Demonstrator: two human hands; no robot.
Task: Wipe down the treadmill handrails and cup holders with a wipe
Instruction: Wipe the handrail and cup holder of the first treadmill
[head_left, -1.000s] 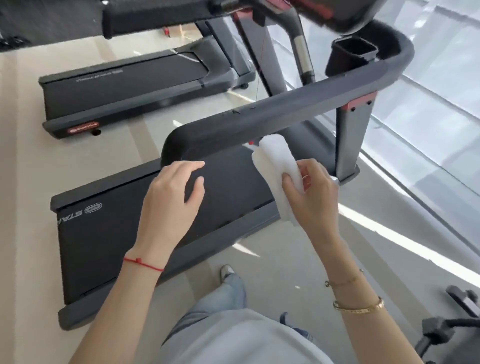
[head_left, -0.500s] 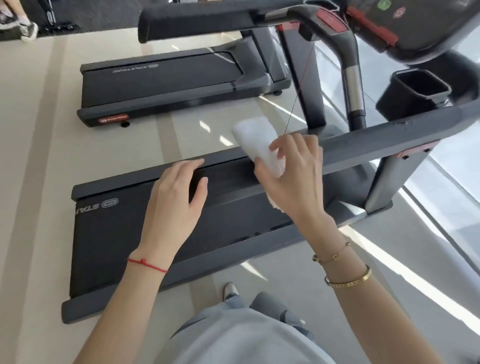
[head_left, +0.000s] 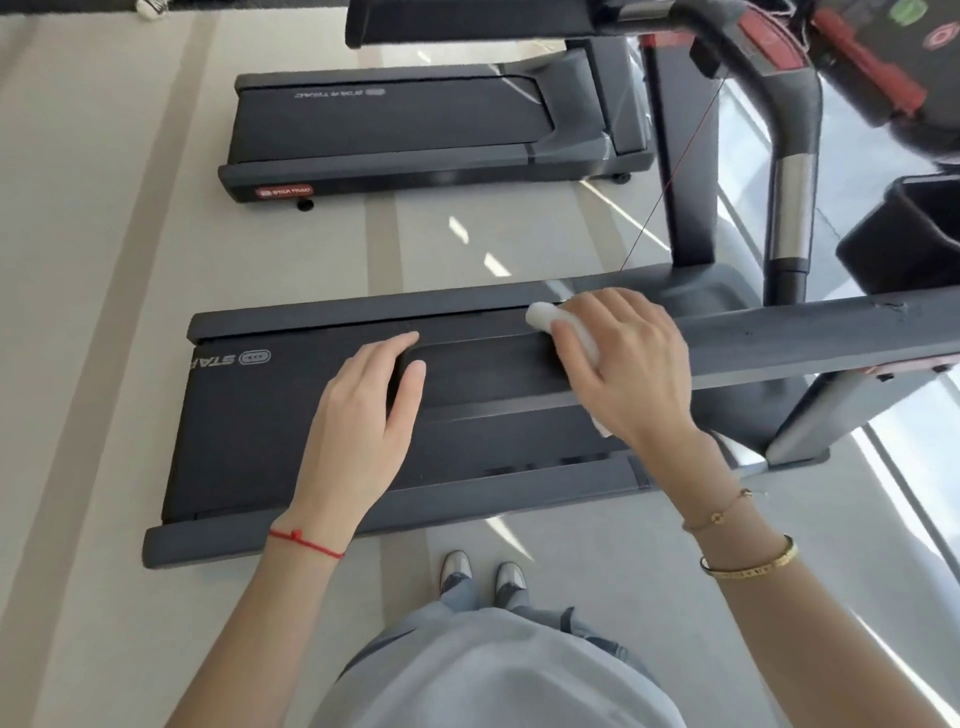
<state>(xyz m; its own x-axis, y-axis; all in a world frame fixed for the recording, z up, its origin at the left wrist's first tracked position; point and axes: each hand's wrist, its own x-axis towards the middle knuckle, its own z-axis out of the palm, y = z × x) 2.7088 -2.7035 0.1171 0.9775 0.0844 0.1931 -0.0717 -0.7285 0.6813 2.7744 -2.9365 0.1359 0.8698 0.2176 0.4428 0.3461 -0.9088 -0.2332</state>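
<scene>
the white folded wipe (head_left: 563, 327) is pressed onto the near dark grey padded handrail (head_left: 779, 338) by the right hand (head_left: 623, 364); the fingers (head_left: 613, 312) are laid over the wipe and bent down across the rail's far side, so that only 1 end of the wipe shows beyond them and a small corner shows below the palm. the left hand (head_left: 363, 415) is rested on the rounded end of the same rail, fingers straight and relaxed, nothing held. the black square cup holder (head_left: 904, 234) is seen at the right edge, beyond the rail and well apart from the wipe; it is judged not yet reached.

risks judged from this position: the wipe could be bunched or dragged out from under the fingers if it is pushed along the textured padding with uneven pressure; the underside and far face of the rail could be missed if only the top is stroked; the thin red safety cord (head_left: 670, 176) hanging from the console (head_left: 883, 57) could be snagged once the hand is carried toward the cup holder.

no surface is present; the treadmill's black running belt (head_left: 291, 441) lies below on a pale beige floor (head_left: 104, 312) with darker stripes. 1 further treadmill (head_left: 415, 130) stands behind, and sunlit glazing runs along the right.
</scene>
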